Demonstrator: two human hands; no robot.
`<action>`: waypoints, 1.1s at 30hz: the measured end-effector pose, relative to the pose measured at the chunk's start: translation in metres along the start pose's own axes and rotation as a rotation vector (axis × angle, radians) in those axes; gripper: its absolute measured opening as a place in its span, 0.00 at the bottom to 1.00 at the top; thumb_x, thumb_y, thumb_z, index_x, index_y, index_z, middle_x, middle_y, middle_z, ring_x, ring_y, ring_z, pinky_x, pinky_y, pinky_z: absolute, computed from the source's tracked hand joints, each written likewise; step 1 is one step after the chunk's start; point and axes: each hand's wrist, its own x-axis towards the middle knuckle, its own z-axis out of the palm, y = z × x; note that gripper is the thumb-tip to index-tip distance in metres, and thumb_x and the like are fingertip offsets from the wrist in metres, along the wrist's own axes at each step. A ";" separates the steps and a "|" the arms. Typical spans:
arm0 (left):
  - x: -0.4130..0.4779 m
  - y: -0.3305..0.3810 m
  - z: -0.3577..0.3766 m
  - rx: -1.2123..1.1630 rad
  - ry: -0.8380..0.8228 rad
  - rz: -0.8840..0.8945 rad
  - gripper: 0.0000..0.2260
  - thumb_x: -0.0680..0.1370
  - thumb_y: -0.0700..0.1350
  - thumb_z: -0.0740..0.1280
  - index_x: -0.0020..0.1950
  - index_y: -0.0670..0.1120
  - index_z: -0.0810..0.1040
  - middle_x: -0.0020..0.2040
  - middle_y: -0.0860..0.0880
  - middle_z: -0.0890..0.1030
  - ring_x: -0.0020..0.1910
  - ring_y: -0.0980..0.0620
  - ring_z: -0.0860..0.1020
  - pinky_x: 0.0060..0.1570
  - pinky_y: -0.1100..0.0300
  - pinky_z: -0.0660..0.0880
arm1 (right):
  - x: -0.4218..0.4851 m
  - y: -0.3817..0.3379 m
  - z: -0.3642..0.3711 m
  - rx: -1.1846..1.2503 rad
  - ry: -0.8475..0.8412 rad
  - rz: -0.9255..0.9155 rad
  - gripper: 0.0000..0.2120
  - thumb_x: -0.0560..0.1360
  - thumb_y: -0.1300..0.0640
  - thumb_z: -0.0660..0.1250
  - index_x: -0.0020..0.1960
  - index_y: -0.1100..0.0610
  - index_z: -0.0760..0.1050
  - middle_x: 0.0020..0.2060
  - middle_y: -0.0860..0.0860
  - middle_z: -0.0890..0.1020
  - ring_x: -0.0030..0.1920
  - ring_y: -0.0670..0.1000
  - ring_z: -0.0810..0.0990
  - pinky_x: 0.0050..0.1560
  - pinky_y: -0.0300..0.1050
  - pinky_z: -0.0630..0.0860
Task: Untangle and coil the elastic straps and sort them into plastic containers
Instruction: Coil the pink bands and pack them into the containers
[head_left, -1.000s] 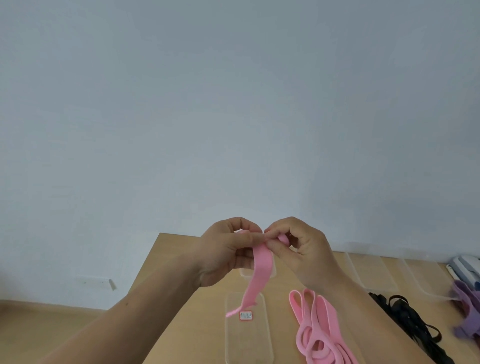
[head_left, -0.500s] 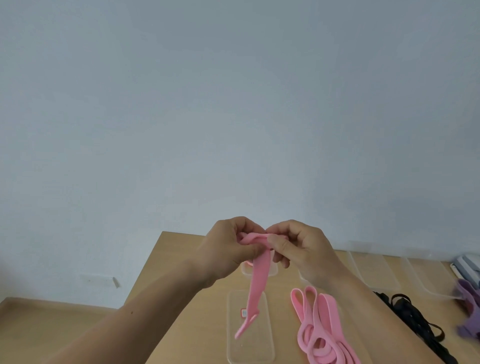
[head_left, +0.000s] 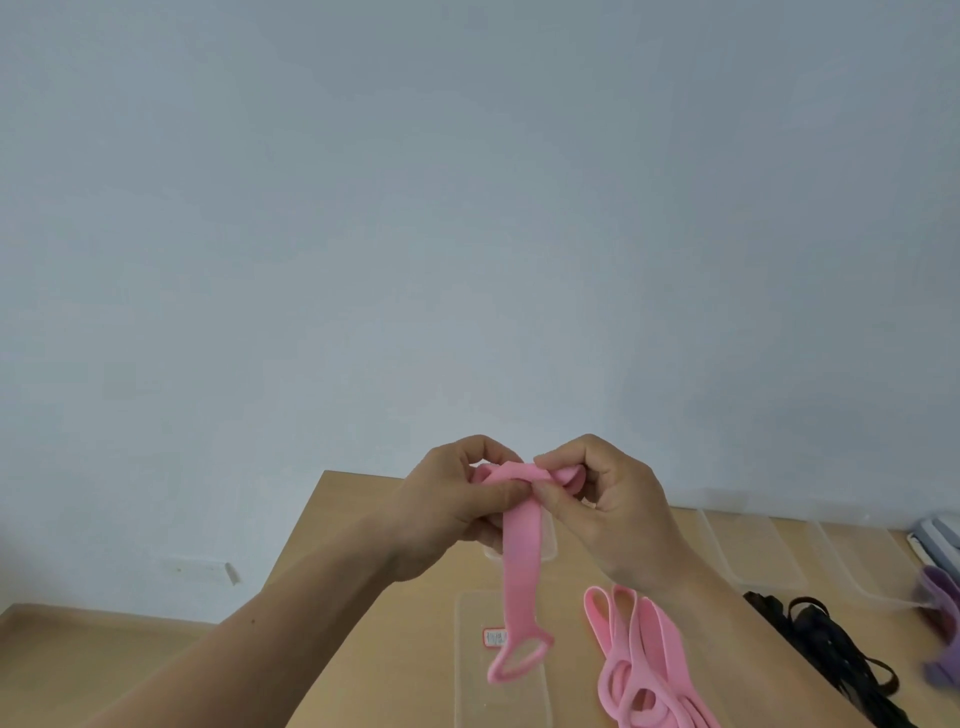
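Observation:
A pink elastic strap (head_left: 519, 566) hangs from both hands above the wooden table (head_left: 363, 571). My left hand (head_left: 452, 504) pinches its top end, and my right hand (head_left: 608, 504) grips the same end right beside it. The strap's lower end forms an open loop over a clear plastic container (head_left: 498, 691) bearing a red-edged label. More pink straps (head_left: 639, 670) lie in a loose pile on the table to the right. A tangle of black straps (head_left: 826, 654) lies further right, and purple straps (head_left: 943, 613) sit at the right edge.
Several clear plastic containers (head_left: 753, 551) stand in a row along the table's far edge. A grey-white object (head_left: 935, 540) rests at the far right. A pale blue wall fills the upper view. The wooden floor shows at lower left.
The hanging pink strap has been drawn up and folded at the top between my fingers; its lower end now shows an open loop. Both hands stayed together.

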 end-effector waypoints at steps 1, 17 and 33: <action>0.000 0.001 -0.001 -0.036 -0.017 -0.018 0.16 0.75 0.40 0.73 0.57 0.35 0.74 0.52 0.30 0.81 0.51 0.30 0.81 0.52 0.37 0.79 | 0.001 0.000 0.001 -0.036 0.022 -0.035 0.10 0.73 0.64 0.73 0.45 0.50 0.80 0.37 0.41 0.81 0.37 0.42 0.79 0.40 0.31 0.74; 0.008 -0.004 -0.006 -0.086 0.057 0.055 0.08 0.73 0.32 0.73 0.49 0.37 0.77 0.46 0.34 0.84 0.45 0.36 0.84 0.46 0.45 0.82 | 0.007 0.005 0.004 0.256 -0.054 0.158 0.10 0.73 0.51 0.73 0.53 0.51 0.80 0.40 0.49 0.83 0.38 0.48 0.81 0.42 0.40 0.78; 0.004 -0.003 0.000 0.007 0.027 0.033 0.12 0.76 0.35 0.70 0.57 0.35 0.73 0.49 0.33 0.83 0.47 0.36 0.84 0.47 0.42 0.82 | 0.008 0.001 0.000 0.152 -0.019 0.165 0.08 0.71 0.59 0.76 0.45 0.48 0.82 0.39 0.47 0.84 0.40 0.46 0.83 0.42 0.38 0.80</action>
